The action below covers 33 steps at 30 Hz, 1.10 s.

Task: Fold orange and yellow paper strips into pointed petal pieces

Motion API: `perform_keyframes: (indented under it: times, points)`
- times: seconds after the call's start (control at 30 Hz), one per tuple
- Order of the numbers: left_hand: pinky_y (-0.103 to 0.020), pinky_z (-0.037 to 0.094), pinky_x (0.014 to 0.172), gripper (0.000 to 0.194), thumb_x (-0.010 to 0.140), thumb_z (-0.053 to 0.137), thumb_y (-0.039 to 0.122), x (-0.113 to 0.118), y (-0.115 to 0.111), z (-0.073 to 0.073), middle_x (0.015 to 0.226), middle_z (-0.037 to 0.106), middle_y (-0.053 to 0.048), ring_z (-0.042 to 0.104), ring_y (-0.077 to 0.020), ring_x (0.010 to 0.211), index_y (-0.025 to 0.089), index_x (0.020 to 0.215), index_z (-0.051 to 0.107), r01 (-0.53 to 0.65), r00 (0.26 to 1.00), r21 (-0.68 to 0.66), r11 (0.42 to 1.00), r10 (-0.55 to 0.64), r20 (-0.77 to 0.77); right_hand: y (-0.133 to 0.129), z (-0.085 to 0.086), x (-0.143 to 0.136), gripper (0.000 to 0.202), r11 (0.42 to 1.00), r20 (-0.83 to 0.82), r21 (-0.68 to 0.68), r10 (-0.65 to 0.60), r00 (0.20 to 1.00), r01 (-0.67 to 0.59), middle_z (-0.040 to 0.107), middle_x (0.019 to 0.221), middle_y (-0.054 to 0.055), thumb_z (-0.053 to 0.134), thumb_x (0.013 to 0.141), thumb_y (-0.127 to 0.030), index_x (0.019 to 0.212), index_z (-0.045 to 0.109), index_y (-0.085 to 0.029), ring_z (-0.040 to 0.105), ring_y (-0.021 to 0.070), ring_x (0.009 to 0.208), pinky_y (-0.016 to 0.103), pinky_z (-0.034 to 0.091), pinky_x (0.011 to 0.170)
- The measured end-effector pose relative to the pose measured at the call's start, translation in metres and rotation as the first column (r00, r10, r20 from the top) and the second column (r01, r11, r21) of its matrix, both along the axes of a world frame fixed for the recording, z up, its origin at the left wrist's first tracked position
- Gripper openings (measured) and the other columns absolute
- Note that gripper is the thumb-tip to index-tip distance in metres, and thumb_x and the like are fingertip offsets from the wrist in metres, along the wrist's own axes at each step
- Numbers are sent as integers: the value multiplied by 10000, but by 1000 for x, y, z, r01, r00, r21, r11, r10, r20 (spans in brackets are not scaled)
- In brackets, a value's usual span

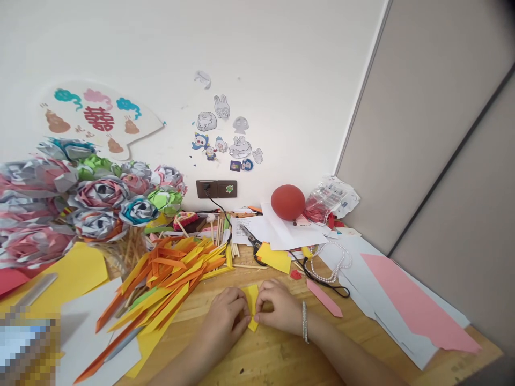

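A small piece of yellow paper [252,295], folded into a narrow shape, is held just above or on the wooden table in front of me. My left hand [230,311] pinches its left edge with thumb and fingers. From the other side my right hand [277,308], with a beaded bracelet [304,321] at the wrist, pinches the right edge. Both thumbs meet near the paper's lower end. Left of my hands lies a pile of folded orange and yellow paper strips [173,268]. A flat yellow paper piece [274,258] and scissors [254,244] lie just beyond my hands.
Folded paper flowers [100,195] stand in a bunch at the left. A red balloon [288,202] rests on white sheets at the back. Pink paper [414,300] and white sheets cover the right side. A pearl string [341,257] and black cord [328,289] lie nearer.
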<state>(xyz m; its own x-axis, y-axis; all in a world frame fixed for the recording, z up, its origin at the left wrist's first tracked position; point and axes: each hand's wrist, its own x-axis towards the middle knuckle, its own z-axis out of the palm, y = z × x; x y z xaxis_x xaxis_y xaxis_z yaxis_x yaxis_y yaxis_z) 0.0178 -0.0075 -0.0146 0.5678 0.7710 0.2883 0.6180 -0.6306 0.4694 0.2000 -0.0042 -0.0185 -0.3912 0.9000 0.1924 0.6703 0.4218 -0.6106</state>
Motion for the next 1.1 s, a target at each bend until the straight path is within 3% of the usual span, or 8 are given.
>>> perform_keyframes:
  times: [0.3, 0.53, 0.7, 0.87, 1.1]
  points:
    - [-325, 428, 691, 85, 747, 531, 149, 4, 0, -5, 804, 573, -32, 524, -209, 788, 206, 684, 536, -61, 998, 36, 997, 59, 31, -5, -3, -6, 142, 994, 39, 18, -113, 993, 112, 557, 808, -10, 739, 644, -167, 644, 600, -194, 509, 179, 859, 292, 354, 774]
    - [-323, 416, 693, 50, 754, 568, 181, 4, 2, -6, 818, 564, -27, 515, -208, 794, 203, 715, 547, -95, 996, 23, 995, 95, 0, -6, -9, -4, 150, 995, 28, 57, -81, 996, 80, 547, 845, -14, 724, 694, -218, 742, 583, -202, 490, 176, 873, 291, 343, 783]
    - [-313, 406, 690, 69, 744, 578, 153, 4, 3, -7, 808, 559, -20, 519, -206, 795, 202, 706, 547, -100, 995, 7, 995, 100, -11, -10, -6, -3, 316, 996, 117, 52, -75, 990, 69, 519, 902, -7, 776, 622, -355, 810, 562, -217, 464, 206, 908, 323, 335, 800]
    - [-320, 409, 699, 71, 743, 569, 146, 3, 4, -7, 821, 559, -24, 513, -204, 795, 200, 703, 544, -84, 996, 6, 996, 84, 14, -11, -1, 2, 501, 999, 172, 38, 10, 985, -17, 491, 959, -4, 814, 520, -451, 886, 547, -239, 445, 221, 936, 344, 335, 824]
    - [-333, 420, 700, 53, 741, 563, 171, 4, 2, -1, 822, 563, -29, 519, -213, 805, 205, 703, 549, -87, 996, 1, 996, 87, -37, -6, -7, 0, 230, 997, 122, 58, -53, 991, 46, 519, 901, -6, 746, 671, -328, 777, 579, -212, 471, 193, 903, 310, 339, 798]
